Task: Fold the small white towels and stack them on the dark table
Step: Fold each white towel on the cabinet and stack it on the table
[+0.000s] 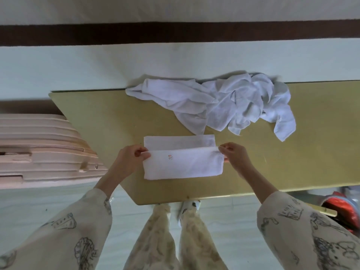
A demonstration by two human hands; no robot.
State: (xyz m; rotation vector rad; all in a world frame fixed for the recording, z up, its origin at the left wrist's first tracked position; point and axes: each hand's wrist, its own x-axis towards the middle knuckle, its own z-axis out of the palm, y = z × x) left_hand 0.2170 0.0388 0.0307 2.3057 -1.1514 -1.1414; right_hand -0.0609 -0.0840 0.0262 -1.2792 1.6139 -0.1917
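Note:
A small white towel (181, 162) lies on the yellowish table (109, 117) in front of me, its near half folded over toward the far edge, a small red mark on top. My left hand (129, 160) pinches the folded layer's left corner. My right hand (234, 155) pinches its right corner. Both corners are lifted slightly above the lower layer. Behind it, a crumpled heap of several white towels (224, 106) sprawls across the table's far side.
A stack of pale pink moulded trays (39, 151) stands to the left of the table. Something red (342, 209) sits on the floor under the table's right end. A white wall with a dark band (175, 33) is behind. My legs stand at the near edge.

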